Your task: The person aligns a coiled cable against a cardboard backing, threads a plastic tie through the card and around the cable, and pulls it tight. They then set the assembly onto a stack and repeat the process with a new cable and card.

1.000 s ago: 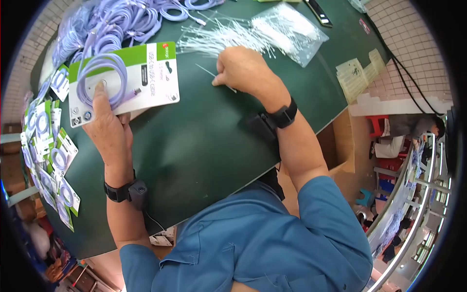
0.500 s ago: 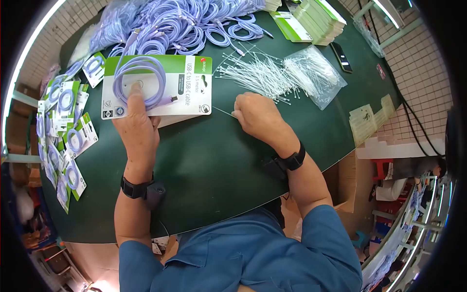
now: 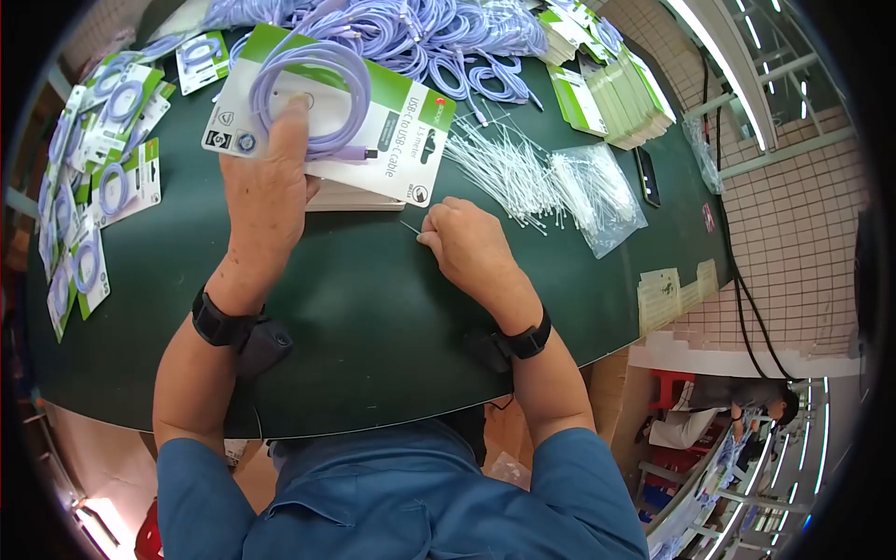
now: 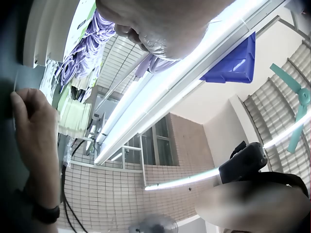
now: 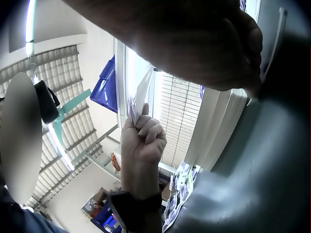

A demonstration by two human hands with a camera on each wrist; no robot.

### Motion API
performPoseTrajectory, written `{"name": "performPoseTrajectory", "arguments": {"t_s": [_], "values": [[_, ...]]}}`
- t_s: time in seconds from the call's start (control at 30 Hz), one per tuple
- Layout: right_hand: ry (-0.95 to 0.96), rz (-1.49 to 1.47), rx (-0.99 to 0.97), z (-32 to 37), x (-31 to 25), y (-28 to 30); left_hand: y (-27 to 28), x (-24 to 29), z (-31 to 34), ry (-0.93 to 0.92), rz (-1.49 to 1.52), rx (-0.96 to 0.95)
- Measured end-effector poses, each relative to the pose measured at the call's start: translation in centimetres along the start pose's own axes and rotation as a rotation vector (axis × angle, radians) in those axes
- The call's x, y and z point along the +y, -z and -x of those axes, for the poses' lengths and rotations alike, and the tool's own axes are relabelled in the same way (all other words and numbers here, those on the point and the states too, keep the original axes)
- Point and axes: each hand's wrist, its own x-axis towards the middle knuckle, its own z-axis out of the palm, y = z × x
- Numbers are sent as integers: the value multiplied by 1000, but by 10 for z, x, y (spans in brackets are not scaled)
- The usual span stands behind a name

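My left hand (image 3: pixel 266 191) holds a white and green packaging card (image 3: pixel 401 131) printed "USB-C to USB-C cable". Its thumb presses inside a coiled lilac cable (image 3: pixel 355 84) that lies on the card's face. The card is tilted and overlaps a stack of cards (image 3: pixel 359 199) on the table. Near the card's lower right corner, my right hand (image 3: pixel 467 245) pinches a thin white cable tie (image 3: pixel 409 227) between thumb and fingers. In the right wrist view the tie (image 5: pixel 277 41) sticks out past the fingertips, above the dark tabletop.
A loose pile of white cable ties (image 3: pixel 509 177) lies beyond the right hand, beside a clear bag of ties (image 3: pixel 597 201). Lilac cables (image 3: pixel 401 37) are heaped at the back. Carded cables (image 3: pixel 112 187) cover the left side. A card stack (image 3: pixel 625 103) and phone (image 3: pixel 648 177) stand right.
The right hand has moved from the edge of the tie pile towards the left hand, carrying the tie. The card has turned clockwise in the left hand. The head view has shifted.
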Motion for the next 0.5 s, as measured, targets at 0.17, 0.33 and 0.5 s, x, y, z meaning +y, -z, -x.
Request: {"name": "performPoseTrajectory", "arguments": {"t_s": [0.17, 0.33, 0.5], "values": [[-22, 179, -3, 5, -4, -8, -13, -18, -1, -235, 41, 82], [-175, 102, 176, -1, 29, 16, -16, 19, 7, 15, 324, 12], [-333, -908, 363, -4, 46, 53, -23, 24, 20, 16, 308, -22]]}}
